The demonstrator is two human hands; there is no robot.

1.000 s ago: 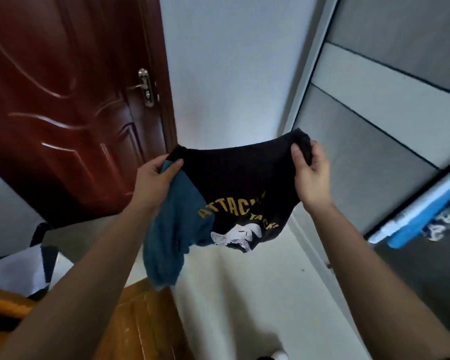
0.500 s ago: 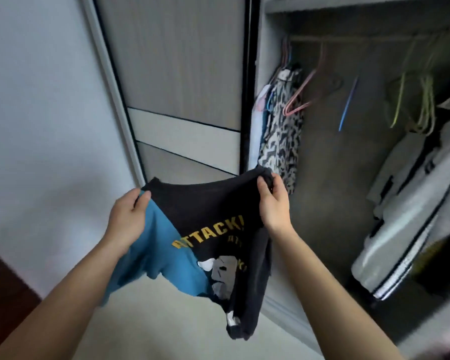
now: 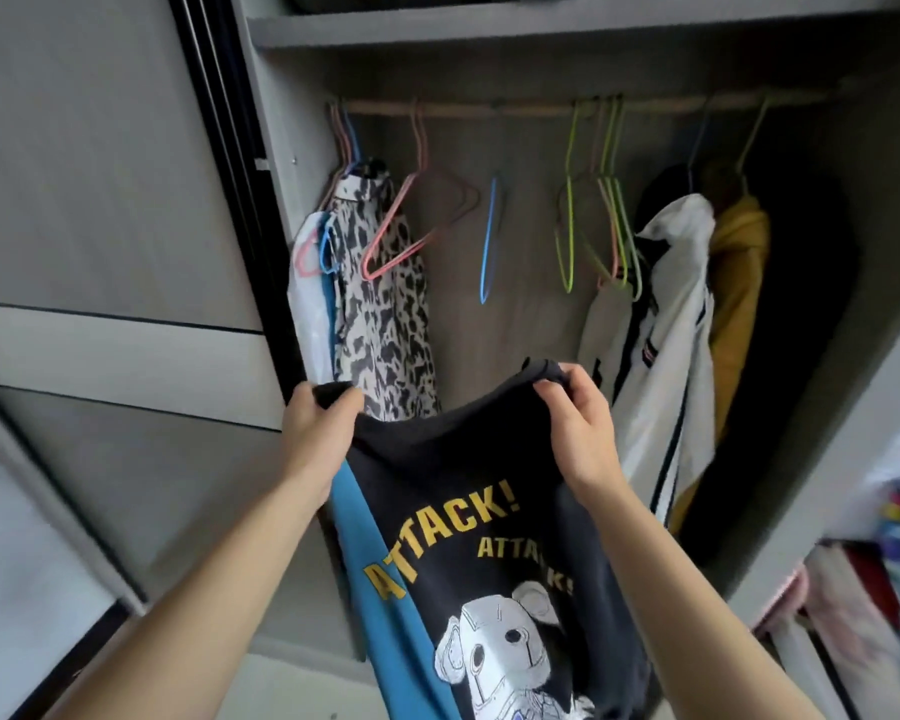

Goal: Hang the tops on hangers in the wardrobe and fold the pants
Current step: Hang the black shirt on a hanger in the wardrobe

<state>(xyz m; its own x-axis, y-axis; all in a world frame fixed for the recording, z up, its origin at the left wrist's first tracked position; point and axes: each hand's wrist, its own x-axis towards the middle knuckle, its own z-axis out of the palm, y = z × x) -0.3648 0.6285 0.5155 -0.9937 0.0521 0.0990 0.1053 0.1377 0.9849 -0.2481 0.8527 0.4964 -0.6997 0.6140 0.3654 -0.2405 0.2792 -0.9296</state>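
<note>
I hold a black T-shirt (image 3: 468,491) with a blue sleeve, yellow "ATTACK!" lettering and a white robot-bear print, stretched in front of the open wardrobe. My left hand (image 3: 315,433) grips its top left edge and my right hand (image 3: 578,423) pinches its top right edge. Above, on the wardrobe rail (image 3: 489,109), hang empty hangers: a pink hanger (image 3: 411,231), a blue hanger (image 3: 488,241) and several green hangers (image 3: 598,226).
A leopard-print top (image 3: 380,309) hangs at the rail's left, a white jacket (image 3: 661,324) and a mustard garment (image 3: 736,272) at its right. The grey sliding door (image 3: 110,210) stands to the left. A shelf (image 3: 489,28) runs above the rail. Pink fabric (image 3: 832,600) lies at lower right.
My view has swung from the door and wall to face the open wardrobe. Both hands have kept their grip on the T-shirt, now held closer to the hanging clothes.
</note>
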